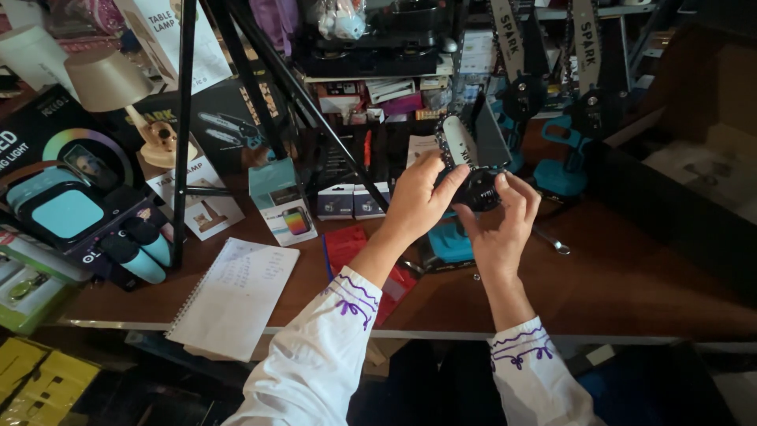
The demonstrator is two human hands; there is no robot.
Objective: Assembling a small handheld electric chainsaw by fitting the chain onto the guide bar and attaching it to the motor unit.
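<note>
Bare tabletop lies open to the right; a notebook, red packet, tripod legs and boxes crowd the left, while what may be two more saws block the back.

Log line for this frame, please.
left hand: on mini chainsaw bar | right hand: grips its black body | above wooden table

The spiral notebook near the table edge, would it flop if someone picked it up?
Probably. The spiral notebook looks thin with soft paper pages, so it would likely bend and feel light. It overhangs the wooden table edge, so a push might slide it off.
</note>
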